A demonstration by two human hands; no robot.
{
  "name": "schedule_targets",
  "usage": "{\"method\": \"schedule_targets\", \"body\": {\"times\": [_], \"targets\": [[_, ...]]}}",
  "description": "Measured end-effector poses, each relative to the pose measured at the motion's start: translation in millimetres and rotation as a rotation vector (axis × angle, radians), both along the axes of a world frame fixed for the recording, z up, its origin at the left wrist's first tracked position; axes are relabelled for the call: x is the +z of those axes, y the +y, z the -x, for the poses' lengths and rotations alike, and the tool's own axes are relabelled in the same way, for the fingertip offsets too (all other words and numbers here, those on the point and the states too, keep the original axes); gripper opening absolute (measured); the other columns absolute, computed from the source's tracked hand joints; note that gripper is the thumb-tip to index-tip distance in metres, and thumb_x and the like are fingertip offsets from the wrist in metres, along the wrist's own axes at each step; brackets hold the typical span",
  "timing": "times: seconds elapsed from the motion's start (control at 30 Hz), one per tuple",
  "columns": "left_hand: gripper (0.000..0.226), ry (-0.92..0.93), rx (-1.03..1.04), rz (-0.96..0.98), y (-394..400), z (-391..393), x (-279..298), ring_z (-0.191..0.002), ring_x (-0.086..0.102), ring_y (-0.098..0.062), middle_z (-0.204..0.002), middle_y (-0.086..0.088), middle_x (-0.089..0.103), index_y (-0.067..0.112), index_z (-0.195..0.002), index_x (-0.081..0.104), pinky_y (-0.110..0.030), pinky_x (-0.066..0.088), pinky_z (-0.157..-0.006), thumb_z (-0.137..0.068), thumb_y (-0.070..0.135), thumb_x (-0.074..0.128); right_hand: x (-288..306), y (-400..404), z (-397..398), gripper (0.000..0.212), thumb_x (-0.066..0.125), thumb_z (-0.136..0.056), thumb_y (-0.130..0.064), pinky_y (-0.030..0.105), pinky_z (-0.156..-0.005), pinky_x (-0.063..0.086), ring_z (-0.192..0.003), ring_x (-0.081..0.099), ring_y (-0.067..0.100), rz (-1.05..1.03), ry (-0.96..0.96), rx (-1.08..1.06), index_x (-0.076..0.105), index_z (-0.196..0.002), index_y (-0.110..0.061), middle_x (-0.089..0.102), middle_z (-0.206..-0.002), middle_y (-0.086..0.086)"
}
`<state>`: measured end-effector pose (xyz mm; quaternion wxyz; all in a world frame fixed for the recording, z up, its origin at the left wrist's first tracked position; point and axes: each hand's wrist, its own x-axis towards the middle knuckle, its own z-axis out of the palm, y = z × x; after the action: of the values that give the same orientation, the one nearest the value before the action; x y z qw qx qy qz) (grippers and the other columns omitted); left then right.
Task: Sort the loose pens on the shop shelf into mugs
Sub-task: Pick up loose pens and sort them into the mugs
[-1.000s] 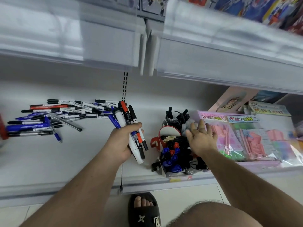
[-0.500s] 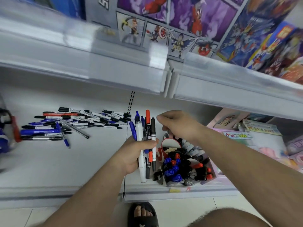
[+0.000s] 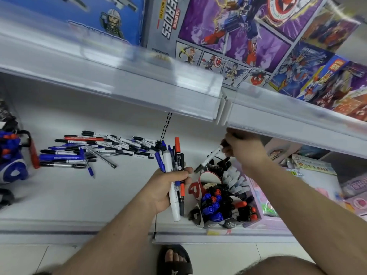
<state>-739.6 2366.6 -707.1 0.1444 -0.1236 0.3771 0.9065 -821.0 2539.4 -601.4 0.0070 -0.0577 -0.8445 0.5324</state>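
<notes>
From where I sit I judge the sorting roughly half done, no further; my left hand (image 3: 168, 187) is clamped round a bundle of pens (image 3: 174, 175) of mixed colours, blue, white, orange and black, standing upright above the front of the shelf (image 3: 59, 195); my right hand (image 3: 244, 149) is raised close under the lip of the upper shelf (image 3: 158, 92), pinching a single pen (image 3: 208, 158) with a white barrel by its top end, the black tip pointing down towards the mugs; the two hands are apart, the right one farther back than the left. The mugs (image 3: 216, 197) stand clustered near the front edge of the shelf, just right of the left hand; one holds blue and black caps packed tight, another red and black ones, and a red-rimmed mug (image 3: 210, 175) behind them shows only a few pens, so I take that as the likely target, though I cannot tell for certain. What is left is plain enough: a large loose pile of pens (image 3: 99, 149) lies fanned out toward the back left of the shelf, well apart from the mugs, untouched; the bundle in hand also has to go in, one pen at a time. Another mug (image 3: 12, 155) stuffed with blue and red caps sits at the far left edge; toy boxes (image 3: 248, 36) fill the upper shelf, and pink packets (image 3: 321, 185) lie to the right of the mugs.
</notes>
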Motion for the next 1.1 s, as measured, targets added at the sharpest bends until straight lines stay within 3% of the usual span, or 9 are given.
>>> {"method": "schedule_targets", "body": {"times": [0.1,0.2,0.33,0.47,0.7,0.83,1.03,1.1], "targets": [[0.02,-0.003,0.018,-0.021,-2.9,7.1,-4.2,-0.069,0.066,-0.016,-0.094,-0.007,0.074,0.01,-0.096,0.067,-0.028,0.051,-0.061,-0.081,-0.003,0.063,-14.8,34.4,28.6,0.019,0.058,-0.091,-0.023,0.042,-0.075,0.057,-0.073,0.066,0.029,-0.208,0.049,-0.193,0.067,-0.078,-0.013,0.07,-0.079,0.012],[0.022,0.02,0.031,0.018,-5.8,16.0,-8.8,-0.068,0.066,-0.014,-0.093,-0.003,0.073,0.011,-0.1,0.066,-0.03,0.049,-0.063,-0.086,-0.005,0.06,-30.5,56.4,45.8,0.026,0.054,-0.093,-0.02,0.042,-0.086,0.054,-0.092,0.066,0.038,-0.506,0.091,-0.257,0.07,-0.098,0.0,0.071,-0.093,0.021],[0.021,0.007,0.04,0.043,-7.3,25.9,-21.0,-0.069,0.066,-0.015,-0.089,-0.001,0.07,0.012,-0.098,0.067,-0.027,0.05,-0.057,-0.085,-0.004,0.062,-55.4,69.1,65.6,0.02,0.054,-0.095,-0.012,0.036,-0.081,0.047,-0.095,0.064,0.039,-0.617,0.18,-0.31,0.064,-0.106,0.002,0.069,-0.101,0.024],[0.022,-0.007,0.033,0.063,-9.2,32.7,-32.5,-0.07,0.066,-0.015,-0.09,-0.002,0.069,0.013,-0.099,0.066,-0.027,0.051,-0.058,-0.084,-0.002,0.063,-95.4,71.2,88.1,0.01,0.055,-0.092,-0.009,0.031,-0.069,0.04,-0.082,0.062,0.037,-0.745,0.142,-0.201,0.06,-0.1,-0.005,0.064,-0.084,0.016],[0.023,-0.001,0.009,0.154,-22.3,38.4,-42.3,-0.071,0.067,-0.015,-0.096,-0.004,0.073,0.009,-0.107,0.063,-0.028,0.052,-0.061,-0.089,-0.003,0.057,-149.3,62.8,106.2,0.017,0.054,-0.093,-0.013,0.033,-0.07,0.05,-0.081,0.063,0.034,-0.991,0.08,0.039,0.069,-0.101,-0.01,0.072,-0.092,0.017],[0.032,0.011,-0.016,0.148,-27.7,38.0,-43.6,-0.071,0.067,-0.014,-0.097,-0.003,0.073,0.012,-0.107,0.063,-0.029,0.052,-0.065,-0.078,0.0,0.068,-160.8,58.8,113.0,0.019,0.052,-0.094,-0.016,0.028,-0.059,0.041,-0.066,0.054,0.026,-1.123,0.039,0.061,0.071,-0.096,-0.018,0.071,-0.081,0.009],[0.037,0.04,-0.051,0.103,-31.8,34.1,-38.8,-0.07,0.067,-0.014,-0.094,-0.001,0.073,0.011,-0.105,0.064,-0.028,0.054,-0.061,-0.068,0.006,0.066,-149.9,57.6,112.4,0.018,0.055,-0.094,-0.021,0.027,-0.068,0.042,-0.077,0.056,0.027,-1.13,-0.175,0.119,0.072,-0.097,-0.022,0.073,-0.1,0.009],[0.04,0.054,-0.081,0.114,-30.7,31.2,-34.5,-0.071,0.067,-0.014,-0.095,-0.001,0.074,0.011,-0.106,0.065,-0.029,0.053,-0.064,-0.067,0.006,0.066,-135.5,51.7,106.5,0.023,0.053,-0.096,-0.028,0.029,-0.076,0.048,-0.094,0.061,0.028,-1.046,-0.144,0.125,0.072,-0.109,-0.023,0.07,-0.117,0.007]]}}
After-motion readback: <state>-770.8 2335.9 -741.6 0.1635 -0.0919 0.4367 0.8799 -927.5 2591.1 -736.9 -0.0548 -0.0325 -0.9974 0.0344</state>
